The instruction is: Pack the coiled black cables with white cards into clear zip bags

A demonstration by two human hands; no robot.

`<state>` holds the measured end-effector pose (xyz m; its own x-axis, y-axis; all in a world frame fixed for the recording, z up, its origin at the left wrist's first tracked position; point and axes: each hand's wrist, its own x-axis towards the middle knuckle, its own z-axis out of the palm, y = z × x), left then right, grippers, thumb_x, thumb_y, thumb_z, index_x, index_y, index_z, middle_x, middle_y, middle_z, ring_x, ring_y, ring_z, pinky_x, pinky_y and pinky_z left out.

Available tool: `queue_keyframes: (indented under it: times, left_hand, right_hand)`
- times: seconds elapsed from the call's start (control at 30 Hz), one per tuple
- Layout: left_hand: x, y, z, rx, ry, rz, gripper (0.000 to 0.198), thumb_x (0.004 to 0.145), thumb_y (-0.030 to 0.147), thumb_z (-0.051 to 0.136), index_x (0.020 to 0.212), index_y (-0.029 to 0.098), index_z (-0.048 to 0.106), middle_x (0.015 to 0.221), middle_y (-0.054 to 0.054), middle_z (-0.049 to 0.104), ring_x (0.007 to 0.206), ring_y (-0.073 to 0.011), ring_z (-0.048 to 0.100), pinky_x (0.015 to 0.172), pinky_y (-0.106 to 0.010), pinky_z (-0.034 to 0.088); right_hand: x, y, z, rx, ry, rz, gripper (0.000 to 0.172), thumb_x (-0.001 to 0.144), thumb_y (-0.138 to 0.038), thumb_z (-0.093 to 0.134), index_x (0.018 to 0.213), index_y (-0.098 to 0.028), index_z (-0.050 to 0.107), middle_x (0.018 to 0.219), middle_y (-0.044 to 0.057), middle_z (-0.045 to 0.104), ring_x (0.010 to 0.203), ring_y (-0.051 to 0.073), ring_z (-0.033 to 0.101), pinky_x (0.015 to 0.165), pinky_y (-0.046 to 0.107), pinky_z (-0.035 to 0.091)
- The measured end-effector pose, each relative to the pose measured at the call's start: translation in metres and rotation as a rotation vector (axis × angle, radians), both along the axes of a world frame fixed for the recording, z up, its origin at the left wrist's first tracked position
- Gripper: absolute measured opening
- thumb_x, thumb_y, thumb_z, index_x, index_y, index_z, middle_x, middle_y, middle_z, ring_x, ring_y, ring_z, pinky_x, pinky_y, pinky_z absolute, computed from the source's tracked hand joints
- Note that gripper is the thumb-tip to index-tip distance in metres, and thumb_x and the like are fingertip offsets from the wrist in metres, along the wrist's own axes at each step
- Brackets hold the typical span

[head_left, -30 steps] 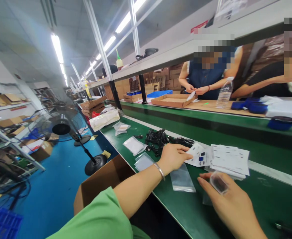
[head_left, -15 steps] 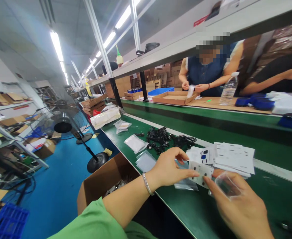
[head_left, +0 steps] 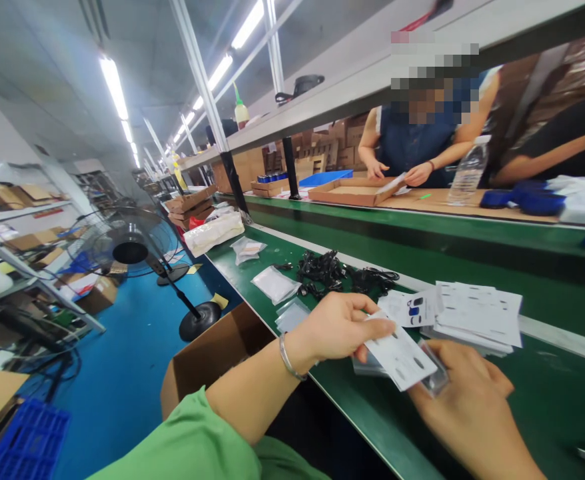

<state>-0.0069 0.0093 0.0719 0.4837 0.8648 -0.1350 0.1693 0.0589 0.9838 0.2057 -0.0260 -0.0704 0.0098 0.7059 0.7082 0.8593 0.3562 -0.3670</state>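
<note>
Between the thumb and fingers of my left hand (head_left: pixel 340 331) is a white printed card (head_left: pixel 403 361) with dark oval marks, tilted over the green bench. My right hand (head_left: pixel 472 403) is closed around a small clear plastic bag (head_left: pixel 438 377), which lies against the card's right end. What is inside the bag I cannot make out. Just beyond my hands lie a card with a blue and black picture (head_left: pixel 413 309) and a loose stack of white printed sheets (head_left: pixel 485 317). Flat clear bags (head_left: pixel 367 367) show partly beneath the held card.
Black cables (head_left: pixel 322 272) lie in a heap behind my left hand, beside packs of clear bags (head_left: pixel 276 285). An open carton (head_left: pixel 192 373) stands below the bench edge. Across the bench, a co-worker (head_left: pixel 415 143) handles something pale over a shallow cardboard tray (head_left: pixel 347 193).
The card is now held out by my left hand and tilted, with its broad printed face showing. My right hand's bag has come down against it. The co-worker's hands have lowered.
</note>
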Motion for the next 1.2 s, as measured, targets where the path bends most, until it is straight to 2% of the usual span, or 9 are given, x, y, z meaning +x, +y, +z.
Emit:
queue_keyframes:
  times: [0.13,0.33,0.53,0.7,0.8,0.9,0.97,1.1,1.2]
  left_hand:
    - [0.011,-0.003,-0.004,0.041,0.144,0.064,0.016,0.089,0.023,0.073,0.080,0.017,0.061,0.054,0.005,0.061,0.042,-0.0079,0.054,0.044,-0.018,0.038]
    - [0.030,-0.011,-0.028,0.086,0.185,0.172,0.009,0.091,0.023,0.062,0.085,0.022,0.056,0.051,0.007,0.057,0.045,-0.0133,0.057,0.046,-0.021,0.041]
    - [0.046,-0.024,-0.050,0.321,0.181,0.249,0.011,0.095,0.030,0.058,0.088,0.024,0.051,0.062,0.003,0.062,0.062,-0.0190,0.067,0.063,-0.028,0.048]
    - [0.049,-0.031,-0.049,0.520,0.324,0.249,0.011,0.095,0.032,0.055,0.089,0.025,0.050,0.076,0.000,0.064,0.072,-0.0208,0.062,0.073,-0.034,0.047]
    - [0.047,-0.027,-0.046,0.479,0.321,0.225,0.015,0.087,0.031,0.066,0.085,0.024,0.053,0.077,0.002,0.061,0.076,-0.0190,0.058,0.073,-0.031,0.044]
    - [0.046,-0.017,-0.048,0.292,0.324,0.143,0.026,0.075,0.027,0.079,0.078,0.023,0.053,0.073,0.004,0.056,0.073,-0.0165,0.053,0.068,-0.028,0.041]
    - [0.045,-0.011,-0.054,0.170,0.279,0.090,0.028,0.073,0.022,0.080,0.075,0.022,0.052,0.070,0.005,0.055,0.069,-0.0143,0.051,0.064,-0.027,0.038]
    - [0.040,-0.005,-0.065,0.171,0.102,0.219,0.026,0.075,0.015,0.075,0.076,0.021,0.049,0.071,0.006,0.055,0.067,-0.0120,0.049,0.062,-0.025,0.036]
    - [0.032,-0.006,-0.065,0.233,0.049,0.308,0.026,0.077,0.015,0.073,0.075,0.022,0.047,0.070,0.006,0.054,0.067,-0.0117,0.047,0.061,-0.025,0.033]
  right_hand:
    - [0.004,0.001,-0.004,0.036,-0.118,0.047,0.020,0.085,-0.033,0.062,0.104,-0.028,0.063,0.097,0.008,0.076,0.097,0.037,0.072,0.091,0.054,0.042]
    - [-0.001,0.002,-0.006,0.011,-0.187,0.060,0.018,0.089,-0.039,0.064,0.103,-0.027,0.063,0.094,0.008,0.076,0.097,0.037,0.071,0.088,0.052,0.043]
    - [0.006,0.007,-0.018,-0.071,-0.193,0.032,0.033,0.085,-0.031,0.060,0.117,-0.025,0.066,0.106,0.014,0.077,0.106,0.041,0.068,0.080,0.051,0.048]
    - [0.000,0.007,-0.018,-0.192,-0.065,0.059,0.034,0.093,-0.032,0.052,0.124,-0.027,0.065,0.115,0.014,0.076,0.112,0.040,0.066,0.082,0.053,0.054]
    - [-0.010,0.004,-0.014,-0.150,0.019,0.045,0.032,0.096,-0.033,0.047,0.122,-0.026,0.063,0.117,0.016,0.074,0.113,0.040,0.065,0.083,0.056,0.055]
    - [-0.016,0.000,-0.012,-0.084,0.063,0.089,0.031,0.094,-0.032,0.048,0.121,-0.025,0.060,0.116,0.016,0.072,0.112,0.038,0.065,0.086,0.057,0.056]
    - [-0.014,-0.002,-0.009,-0.085,0.083,0.150,0.040,0.091,-0.033,0.053,0.130,-0.025,0.057,0.121,0.015,0.070,0.115,0.037,0.065,0.090,0.055,0.057]
    - [-0.003,-0.004,0.000,-0.104,0.162,0.117,0.058,0.090,-0.040,0.061,0.145,-0.024,0.052,0.132,0.016,0.068,0.124,0.037,0.063,0.092,0.052,0.057]
    - [-0.002,-0.006,0.013,-0.046,0.162,-0.002,0.033,0.089,-0.050,0.065,0.110,-0.025,0.067,0.103,0.012,0.074,0.107,0.037,0.066,0.085,0.052,0.057]
